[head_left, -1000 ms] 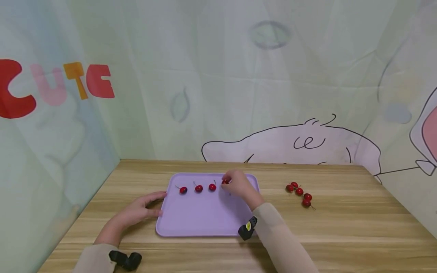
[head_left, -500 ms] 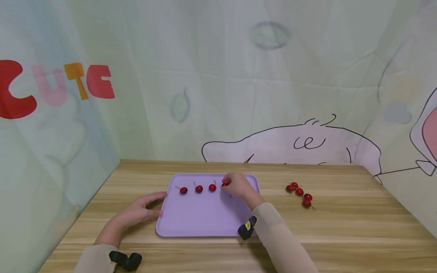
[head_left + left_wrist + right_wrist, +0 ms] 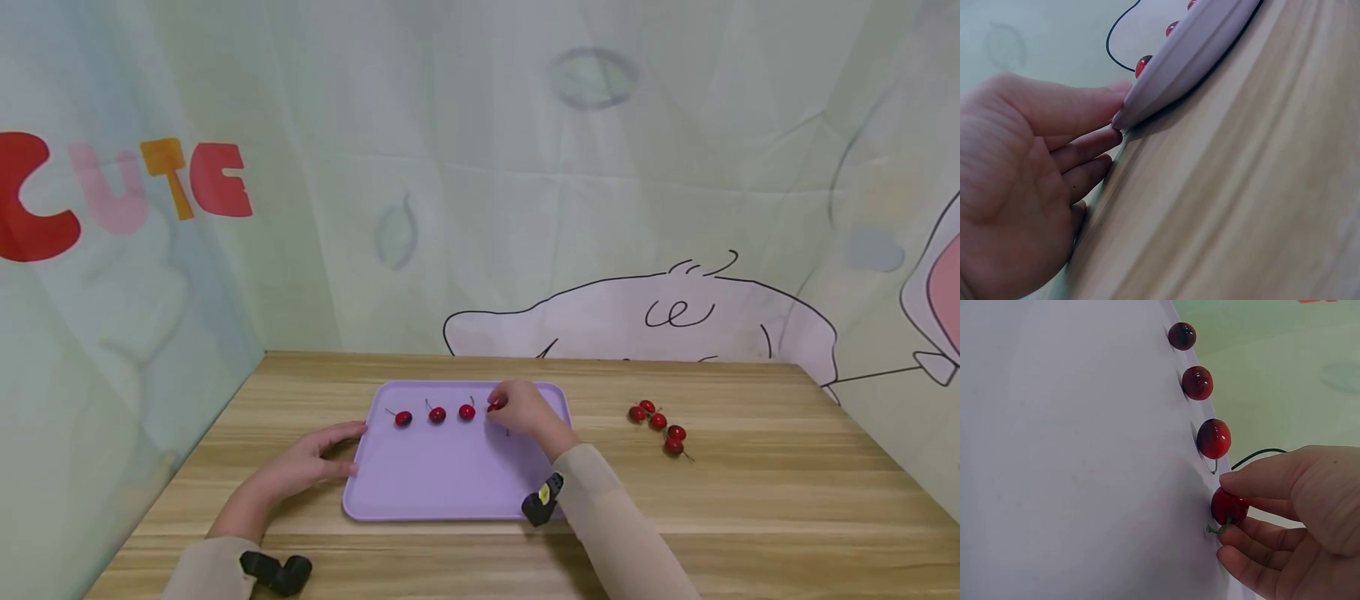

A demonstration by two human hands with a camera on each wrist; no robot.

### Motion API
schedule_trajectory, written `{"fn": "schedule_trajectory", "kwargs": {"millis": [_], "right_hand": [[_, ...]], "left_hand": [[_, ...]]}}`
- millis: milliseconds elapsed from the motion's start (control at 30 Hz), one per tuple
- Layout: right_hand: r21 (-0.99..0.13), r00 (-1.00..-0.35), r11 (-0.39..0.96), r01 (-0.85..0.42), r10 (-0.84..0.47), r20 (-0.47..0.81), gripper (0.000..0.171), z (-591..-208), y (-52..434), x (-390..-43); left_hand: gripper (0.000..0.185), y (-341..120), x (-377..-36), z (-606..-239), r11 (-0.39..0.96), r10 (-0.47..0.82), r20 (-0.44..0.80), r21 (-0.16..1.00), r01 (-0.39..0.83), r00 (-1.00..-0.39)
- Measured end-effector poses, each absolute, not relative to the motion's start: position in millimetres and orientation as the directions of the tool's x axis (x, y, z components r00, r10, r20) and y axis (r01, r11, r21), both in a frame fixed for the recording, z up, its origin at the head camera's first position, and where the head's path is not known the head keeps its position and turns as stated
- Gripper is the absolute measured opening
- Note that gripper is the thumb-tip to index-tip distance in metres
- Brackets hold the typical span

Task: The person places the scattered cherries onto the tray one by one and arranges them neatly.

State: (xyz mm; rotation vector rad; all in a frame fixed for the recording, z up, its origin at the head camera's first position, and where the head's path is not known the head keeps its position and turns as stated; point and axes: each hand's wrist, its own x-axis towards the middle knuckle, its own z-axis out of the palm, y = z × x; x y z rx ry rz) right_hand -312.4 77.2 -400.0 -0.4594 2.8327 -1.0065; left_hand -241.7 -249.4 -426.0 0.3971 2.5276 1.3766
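Three red cherries [image 3: 437, 415] in a spaced row, left to right, along the far part of a purple tray [image 3: 442, 475]; stems visible on each. Fourth cherry [image 3: 1230, 505] at the right end of that row, near its neighbour. Right hand [image 3: 525, 414] has it: grip clamped on this cherry, thumb on one side, fingers on the other, green stem poking out toward the near side. Fruit is low, at the tray surface; cannot tell whether its underside touches.

Left hand [image 3: 300, 461] at the tray's left rim. Grip spread, thumb and forefinger apart, tips touching the edge.

Tray lies flat on a wood-grain desk [image 3: 750, 500]. To its right, well apart, five cherries [image 3: 657, 422] in a loose slanting string, some seemingly in contact. Light sleeves [image 3: 630, 533] on both arms, a black device [image 3: 543, 500] at each cuff. Pale backdrop [image 3: 495, 183] behind, coloured letters [image 3: 219, 177] at left.
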Motion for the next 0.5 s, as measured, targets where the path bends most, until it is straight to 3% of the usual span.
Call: {"fn": "schedule_trajectory", "kwargs": {"millis": [500], "right_hand": [[-0.626,-0.951,0.746,-0.227,-0.308,-0.023,0.021,-397.1,75.9,-311.2]], "left_hand": [[0.07,-249.9,-241.4,-425.6,0.545,0.328,-0.074,0.829,0.125,-0.942]]}}
